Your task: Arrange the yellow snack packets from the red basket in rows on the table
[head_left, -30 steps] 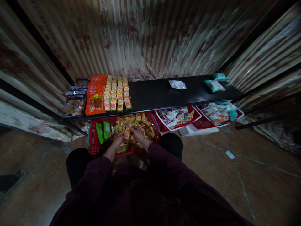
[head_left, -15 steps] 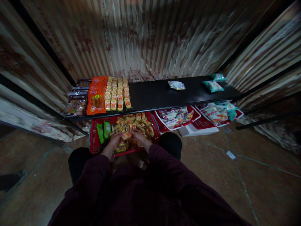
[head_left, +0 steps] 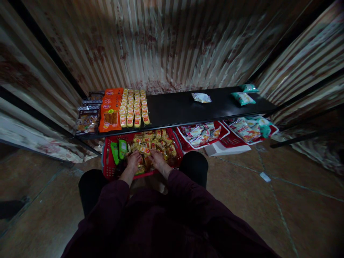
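Observation:
A red plastic basket (head_left: 107, 168) in front of me holds a loose heap of small yellow snack packets (head_left: 162, 145). My left hand (head_left: 133, 161) reaches into the heap with its fingers curled against the packets. Facing it, my right hand (head_left: 158, 160) has its fingers bent in among them too. One yellow packet with a red and white label (head_left: 145, 150) sits between the fingertips of both hands. How many packets are gripped is hidden by the fingers. Two green packets (head_left: 119, 150) lie at the basket's left side.
A black shelf (head_left: 172, 109) runs above the basket. On it stand rows of yellow packets (head_left: 134, 107), orange bags (head_left: 110, 111), dark bags (head_left: 88, 116), a white packet (head_left: 201, 97) and teal bags (head_left: 244, 98). More red baskets (head_left: 228, 139) with bags sit at right, near a white box (head_left: 228, 148).
Both hands have shifted slightly within the heap, the left a little to the right and toward me. The labelled packet between them lies slightly farther away.

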`<state>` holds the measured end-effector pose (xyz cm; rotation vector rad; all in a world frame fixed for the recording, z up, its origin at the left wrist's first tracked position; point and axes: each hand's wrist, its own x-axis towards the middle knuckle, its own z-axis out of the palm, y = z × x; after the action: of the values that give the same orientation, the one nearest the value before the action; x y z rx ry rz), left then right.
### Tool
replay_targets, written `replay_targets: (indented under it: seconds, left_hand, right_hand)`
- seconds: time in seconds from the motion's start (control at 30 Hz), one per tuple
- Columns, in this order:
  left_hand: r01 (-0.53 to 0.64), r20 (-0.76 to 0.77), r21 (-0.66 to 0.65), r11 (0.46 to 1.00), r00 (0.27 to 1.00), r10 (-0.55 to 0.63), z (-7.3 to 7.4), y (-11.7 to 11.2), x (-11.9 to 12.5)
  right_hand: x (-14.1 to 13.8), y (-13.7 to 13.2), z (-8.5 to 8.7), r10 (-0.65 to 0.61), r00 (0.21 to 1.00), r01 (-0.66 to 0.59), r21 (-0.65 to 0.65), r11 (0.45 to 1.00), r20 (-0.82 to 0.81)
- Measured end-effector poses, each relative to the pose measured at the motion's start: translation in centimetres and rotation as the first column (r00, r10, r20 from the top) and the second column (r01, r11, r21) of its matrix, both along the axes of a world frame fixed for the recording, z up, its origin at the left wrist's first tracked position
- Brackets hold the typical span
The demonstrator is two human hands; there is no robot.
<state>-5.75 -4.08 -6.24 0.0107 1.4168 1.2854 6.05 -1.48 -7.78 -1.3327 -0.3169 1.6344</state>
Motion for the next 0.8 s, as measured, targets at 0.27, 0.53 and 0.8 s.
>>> replay_targets:
  seconds: [0.27, 0.53, 0.8]
  left_hand:
    - [-0.094, 0.040, 0.074, 0.993, 0.995, 0.091, 0.4, 0.1, 2.0]
    - [-0.049, -0.013, 0.097, 0.994, 0.999, 0.050, 0.1, 0.3, 1.5]
    - [-0.145, -0.207, 0.145, 0.979, 0.963, 0.173, -1.9, 1.1, 1.7]
  right_hand:
    - [-1.0, -0.7, 0.1, -0.060, 0.998, 0.061, 0.082, 0.995, -0.015]
    - [-0.6, -1.8, 0.5, 0.104, 0.995, -0.103, 0.141, 0.985, -0.003]
    - [-1.2, -2.0, 0.5, 0.102, 0.993, -0.087, 0.209, 0.974, -0.063]
